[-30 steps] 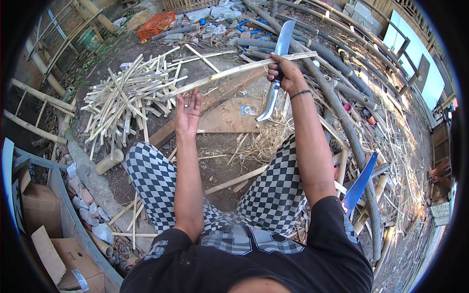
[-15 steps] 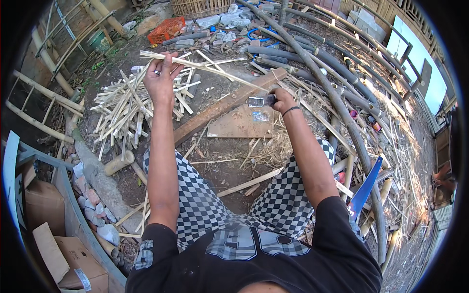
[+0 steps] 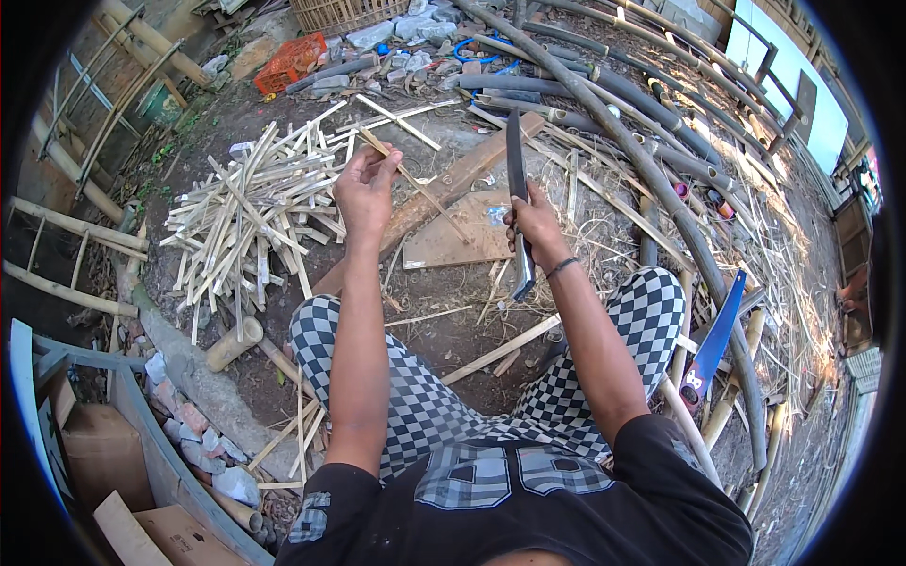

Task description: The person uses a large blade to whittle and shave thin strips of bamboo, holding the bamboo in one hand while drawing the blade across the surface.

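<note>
My left hand (image 3: 368, 184) pinches a thin split bamboo strip (image 3: 434, 201), which slants down to the right over the wooden plank and the flat board. In my right hand (image 3: 534, 226) is a large knife (image 3: 515, 156), its dark broad blade pointing away from me. The fingers wrap around its middle, and a shiny part shows below them. Under both hands lie a long brown wooden plank (image 3: 453, 184) and a flat board (image 3: 444, 243). To the left of my left hand is a loose pile of bamboo strips (image 3: 250, 203).
A blue-bladed saw (image 3: 714, 335) leans at the right near a long pole (image 3: 675, 203). Dark bamboo poles (image 3: 651, 108), rubble (image 3: 406, 38) and an orange crate (image 3: 291, 62) lie farther off. Cardboard boxes (image 3: 104, 453) stand at lower left; shavings cover the ground between my legs.
My left hand has come down and right, and the strip now slopes steeply toward me. The knife has swung so its blade points away. My view has shifted slightly.
</note>
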{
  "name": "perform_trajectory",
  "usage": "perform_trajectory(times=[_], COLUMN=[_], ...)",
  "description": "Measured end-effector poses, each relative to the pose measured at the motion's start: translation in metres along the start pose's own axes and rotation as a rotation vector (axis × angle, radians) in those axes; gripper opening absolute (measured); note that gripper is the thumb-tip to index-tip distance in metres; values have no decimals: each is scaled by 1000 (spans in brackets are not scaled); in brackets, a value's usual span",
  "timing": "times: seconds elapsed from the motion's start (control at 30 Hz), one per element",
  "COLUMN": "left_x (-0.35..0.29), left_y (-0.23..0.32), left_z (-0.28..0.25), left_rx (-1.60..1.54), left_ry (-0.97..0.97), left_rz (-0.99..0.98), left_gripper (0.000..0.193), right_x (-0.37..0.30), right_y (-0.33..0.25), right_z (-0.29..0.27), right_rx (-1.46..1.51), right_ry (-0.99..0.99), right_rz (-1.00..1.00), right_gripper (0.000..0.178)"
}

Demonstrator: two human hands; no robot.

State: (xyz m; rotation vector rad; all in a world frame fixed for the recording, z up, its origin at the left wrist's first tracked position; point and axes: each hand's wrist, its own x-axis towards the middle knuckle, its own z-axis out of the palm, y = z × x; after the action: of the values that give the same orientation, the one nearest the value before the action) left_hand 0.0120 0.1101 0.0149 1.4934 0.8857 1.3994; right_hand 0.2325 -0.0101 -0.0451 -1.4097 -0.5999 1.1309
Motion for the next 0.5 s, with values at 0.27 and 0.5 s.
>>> perform_trajectory(times=[0.27,0.5], left_x=[-3,-7], left_y=[10,20], left_z=[7,-1], left_rx=[88,-28], left_ry=[-47,-8], left_rz=[56,-7], left_gripper=[26,27], right_x=[-21,-25], right_y=[-9,-5], right_z=[41,47], right_rx=[-293,-51], right_ry=[-71,-75], right_rz=[-244,-47], right_gripper=[50,37])
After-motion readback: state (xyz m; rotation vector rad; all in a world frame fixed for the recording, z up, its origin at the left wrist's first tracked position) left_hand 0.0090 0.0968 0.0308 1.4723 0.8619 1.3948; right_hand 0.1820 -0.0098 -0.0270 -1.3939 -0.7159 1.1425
